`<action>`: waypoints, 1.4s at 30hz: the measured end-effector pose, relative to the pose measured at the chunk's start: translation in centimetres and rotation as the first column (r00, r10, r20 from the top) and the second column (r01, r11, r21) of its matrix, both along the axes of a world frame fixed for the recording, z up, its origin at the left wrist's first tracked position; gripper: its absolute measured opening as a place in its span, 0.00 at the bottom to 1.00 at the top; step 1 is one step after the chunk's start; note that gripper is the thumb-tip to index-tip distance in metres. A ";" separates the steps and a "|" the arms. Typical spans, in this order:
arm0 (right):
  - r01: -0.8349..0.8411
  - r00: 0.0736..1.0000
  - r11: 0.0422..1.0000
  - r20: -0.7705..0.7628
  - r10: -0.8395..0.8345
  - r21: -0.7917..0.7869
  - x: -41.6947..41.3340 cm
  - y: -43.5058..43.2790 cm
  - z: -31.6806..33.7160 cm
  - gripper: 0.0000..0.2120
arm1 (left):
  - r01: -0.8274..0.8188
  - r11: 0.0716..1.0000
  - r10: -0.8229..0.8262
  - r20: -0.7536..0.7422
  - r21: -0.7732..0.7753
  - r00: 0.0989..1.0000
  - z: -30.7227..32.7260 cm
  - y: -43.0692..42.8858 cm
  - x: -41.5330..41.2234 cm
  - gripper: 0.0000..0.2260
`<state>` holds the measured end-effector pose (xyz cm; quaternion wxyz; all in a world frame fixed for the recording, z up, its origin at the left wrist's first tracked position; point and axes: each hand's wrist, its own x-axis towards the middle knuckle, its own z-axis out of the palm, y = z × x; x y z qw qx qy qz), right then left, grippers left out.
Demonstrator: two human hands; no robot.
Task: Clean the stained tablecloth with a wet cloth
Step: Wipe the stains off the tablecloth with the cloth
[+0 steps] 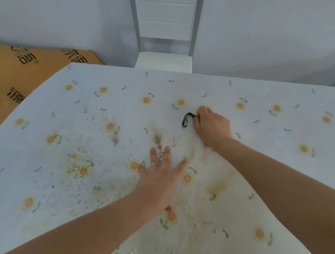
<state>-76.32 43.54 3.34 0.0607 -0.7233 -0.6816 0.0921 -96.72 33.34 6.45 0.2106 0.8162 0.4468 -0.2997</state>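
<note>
Two hands on the stained sunflower-print tablecloth (64, 138): left hand (160, 179) flat, fingers spread, beside a brown smear (157, 140); right hand (212, 127) clenched around the black-looped cloth (186, 120), mid-table.

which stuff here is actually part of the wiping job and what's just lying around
Part of the job:
- tablecloth, printed with flowers
- brown stains
- cloth, mostly hidden, its black loop showing
- right hand, gripping the cloth
- left hand, flat on the tablecloth

Just lying about:
- cardboard, beyond the table's left side
- white chair, at the far edge
</note>
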 end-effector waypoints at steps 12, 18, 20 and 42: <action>-0.233 0.972 0.971 -0.025 0.232 -0.047 -3.0 -6.7 0.6 0.09 | -0.044 0.996 0.052 -0.116 0.074 0.992 0.8 7.0 -10.8 0.53; 0.526 0.849 0.847 0.007 -0.528 0.068 4.4 5.0 -0.7 0.16 | -0.108 0.994 0.108 -0.036 0.016 0.993 -0.2 6.9 -11.3 0.54; 0.598 0.801 0.800 -0.040 -0.597 0.040 2.5 8.3 -0.7 0.17 | -0.125 0.992 0.124 -0.014 -0.003 0.992 -0.1 7.0 -11.4 0.55; -0.072 0.993 0.996 -0.094 0.076 0.046 -15.0 9.3 -0.1 0.11 | -0.153 0.987 0.151 -0.059 -0.040 0.987 -0.2 7.0 -11.0 0.57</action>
